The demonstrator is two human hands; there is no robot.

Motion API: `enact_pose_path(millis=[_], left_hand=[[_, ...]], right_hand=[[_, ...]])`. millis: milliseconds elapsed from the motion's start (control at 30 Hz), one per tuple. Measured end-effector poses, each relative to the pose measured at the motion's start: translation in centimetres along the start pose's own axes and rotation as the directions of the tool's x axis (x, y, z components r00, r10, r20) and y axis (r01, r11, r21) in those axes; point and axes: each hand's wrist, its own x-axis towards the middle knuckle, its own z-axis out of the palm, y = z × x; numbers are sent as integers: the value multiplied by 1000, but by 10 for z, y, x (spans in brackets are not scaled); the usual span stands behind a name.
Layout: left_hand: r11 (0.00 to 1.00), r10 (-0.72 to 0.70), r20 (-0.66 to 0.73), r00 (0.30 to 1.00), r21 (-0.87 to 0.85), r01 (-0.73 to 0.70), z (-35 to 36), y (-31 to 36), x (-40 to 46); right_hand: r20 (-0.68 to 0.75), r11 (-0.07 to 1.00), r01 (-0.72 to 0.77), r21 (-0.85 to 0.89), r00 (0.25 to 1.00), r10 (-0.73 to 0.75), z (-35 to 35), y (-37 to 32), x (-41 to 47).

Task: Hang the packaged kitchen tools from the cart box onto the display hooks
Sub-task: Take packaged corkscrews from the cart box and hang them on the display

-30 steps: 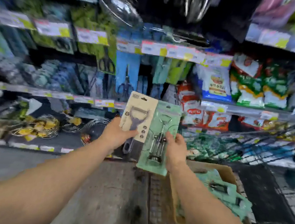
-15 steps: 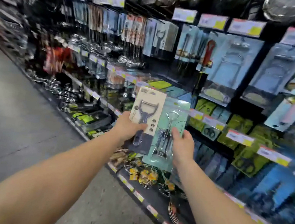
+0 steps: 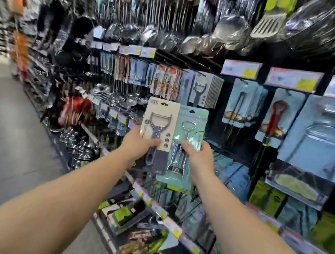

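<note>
The left hand pinches the beige peeler card at its lower half, thumb across the front; the right hand clamps the mint corkscrew card likewise, both raised before the display hooks, near the hung peeler packs. The cards look light and stiff, the metal corkscrew bottom-heavy; hold low and steer the top slot onto a hook.

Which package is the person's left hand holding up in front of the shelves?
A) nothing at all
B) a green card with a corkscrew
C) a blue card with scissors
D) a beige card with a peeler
D: the left hand grips the beige peeler card, while the right hand holds the green corkscrew card beside it.
</note>
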Motion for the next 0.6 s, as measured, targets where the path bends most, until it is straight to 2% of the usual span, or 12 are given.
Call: enact_pose_path(millis=[167, 400, 600], left_hand=[[999, 26, -8, 1000, -40, -27, 18, 15, 74], [990, 74, 33, 997, -123, -69, 42, 18, 157], [963, 212, 103, 972, -191, -190, 55, 35, 226]], right_hand=[[-4, 998, 64, 20, 998, -64, 16, -12, 83], [-71, 993, 108, 46, 992, -105, 17, -3, 146], [-196, 992, 127, -4, 972, -126, 29, 13, 184]])
